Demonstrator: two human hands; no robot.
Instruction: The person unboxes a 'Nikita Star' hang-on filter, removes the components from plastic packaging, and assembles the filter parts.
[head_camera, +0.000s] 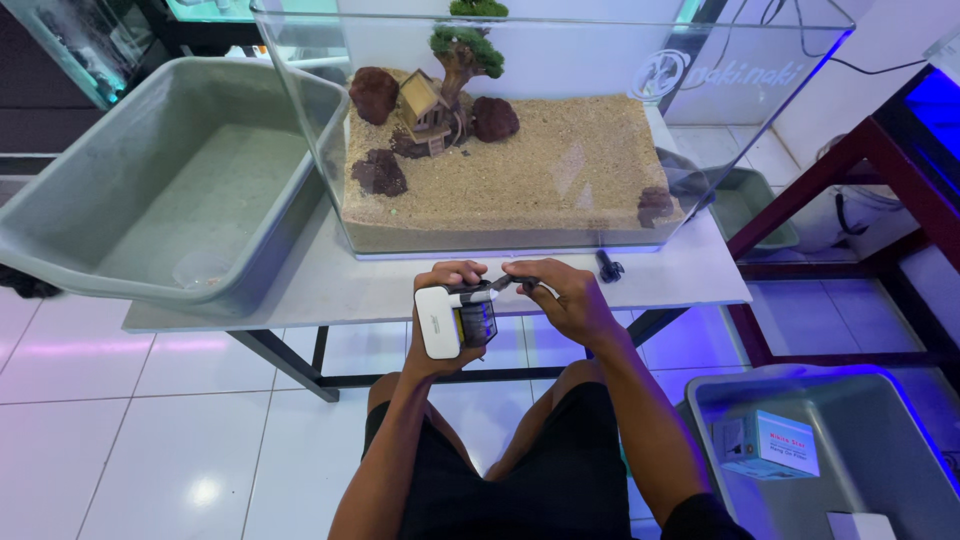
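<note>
My left hand (440, 330) grips a small white and dark hang-on aquarium filter (455, 320) in front of the table edge. My right hand (565, 295) pinches a small dark part at the filter's top right end. Just behind stands a glass aquarium (500, 215) with a sand bed, dark red rocks (375, 95), a little wooden house (425, 108) and a miniature tree (465, 50). A small black part (608, 266) lies on the white table (330, 285) to the right of my hands.
A large grey plastic tub (170, 180) sits on the table's left half. A second grey tub (850, 440) at lower right on the tiled floor holds a small cardboard box (765, 445). A dark red stand (850, 170) is at right.
</note>
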